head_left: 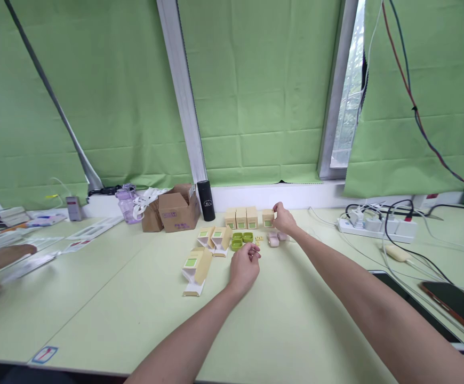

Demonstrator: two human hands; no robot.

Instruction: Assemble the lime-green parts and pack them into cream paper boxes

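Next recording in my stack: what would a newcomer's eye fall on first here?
Probably the green cloth hanging across the back. Below it, on the pale table, the right hand is at a small beige box right of a row of three boxes, and the left hand is beside small green containers. Farther left, an open brown carton stands near a black bottle.

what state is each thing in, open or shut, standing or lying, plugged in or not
front box: open, flap out
two boxes behind it: open, flaps out
box row: standing, apparently shut
right box: standing, right hand at its edge
carton: top flaps open
black bottle: standing
purple bottle: standing
power strip: chargers plugged in
white phone: lying, screen dark
green pieces: open or shut unclear
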